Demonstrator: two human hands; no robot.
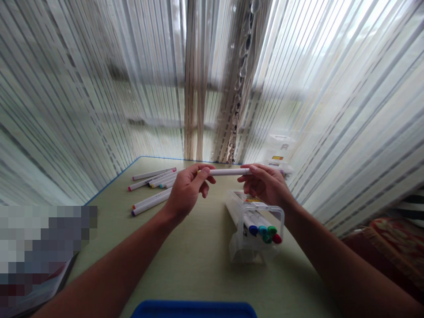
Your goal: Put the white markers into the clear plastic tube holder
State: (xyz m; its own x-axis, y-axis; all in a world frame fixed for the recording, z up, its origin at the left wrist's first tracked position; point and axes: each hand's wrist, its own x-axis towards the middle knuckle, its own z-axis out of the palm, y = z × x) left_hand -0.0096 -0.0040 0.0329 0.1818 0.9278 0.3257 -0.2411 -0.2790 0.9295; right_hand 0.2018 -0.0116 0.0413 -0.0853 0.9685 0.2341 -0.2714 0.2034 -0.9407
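A white marker [228,172] is held level above the table, one end in each hand. My left hand [188,187] pinches its left end, where a bit of yellow shows. The right end sits between the thumb and fingers of my right hand [266,185]. Below my right hand lies a clear plastic case [233,249], its open end facing me. Inside are several markers [261,232] with blue, teal, green and red ends. Left of my left hand, several loose white markers [152,199] with coloured ends lie on the table, partly hidden by that hand.
The pale green table [185,274] has a blue edge. At its back right stands another clear plastic container [280,152], near the string curtain [152,88]. A blue object [194,309] is at the front edge. Patterned fringed cloth [394,247] lies to the right.
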